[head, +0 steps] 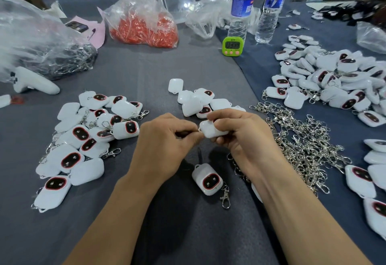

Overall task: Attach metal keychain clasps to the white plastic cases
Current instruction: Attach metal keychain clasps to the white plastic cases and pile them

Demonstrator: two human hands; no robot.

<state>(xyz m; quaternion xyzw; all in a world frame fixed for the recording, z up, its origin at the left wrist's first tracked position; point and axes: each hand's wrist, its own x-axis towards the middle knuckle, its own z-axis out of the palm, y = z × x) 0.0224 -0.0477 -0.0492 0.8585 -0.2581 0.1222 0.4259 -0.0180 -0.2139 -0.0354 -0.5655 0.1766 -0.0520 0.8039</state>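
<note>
Now, head view: the right hand (236, 137) grips a white case (211, 130) above the table (146, 72), fingers curled round it. The left hand (165, 143) pinches that case's left corner; what sits between its fingertips is hidden. Loose clasps (302, 139) heap just right of the hands. Far back, a clear bag (144, 28) bulges with orange bits. At far left a second bag (62, 57) holds dark metal clips.

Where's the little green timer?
In the head view, the green timer stands at the far middle of the table, just in front of the left water bottle and right of the bag of orange pieces.
</note>
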